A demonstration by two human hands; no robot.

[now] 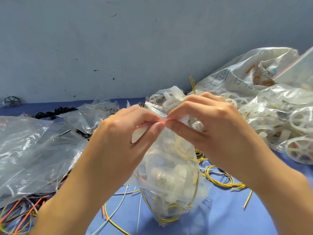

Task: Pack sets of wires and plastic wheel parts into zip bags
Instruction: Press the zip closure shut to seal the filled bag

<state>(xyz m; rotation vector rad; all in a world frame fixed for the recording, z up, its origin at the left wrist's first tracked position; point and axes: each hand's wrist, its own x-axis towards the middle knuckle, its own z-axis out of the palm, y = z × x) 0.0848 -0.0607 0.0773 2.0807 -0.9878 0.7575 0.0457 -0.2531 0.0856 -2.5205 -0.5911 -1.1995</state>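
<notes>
Nearest, loose wires (218, 180) in yellow, orange and grey are strewn over a blue table (228, 214). In the middle, a clear bag (169, 180) is held upright, filled with yellow wire and white plastic parts. Whether its bottom touches the table cannot be told.

Its red zip (153, 123) is pinched at the top by both hands. The left hand (133, 128) is curled, with the strip's left part nipped between thumb and fingers. The right hand (210, 122) is curled likewise on the right part, and the thumbs nearly meet.

Sealing appears to be the step in hand. It is judged best done with the two tracks lined up and pressed along from one end to the other, wire ends being kept out of the seam so that no gap is left. Something pale seems caught by the right fingers and may need to be tucked down.

Farther left, empty bags (30, 150) are heaped. Farther right, bagged wheels (301, 122) are piled before a printed sack (237, 77). A grey-blue wall (118, 39) is seen behind.
</notes>
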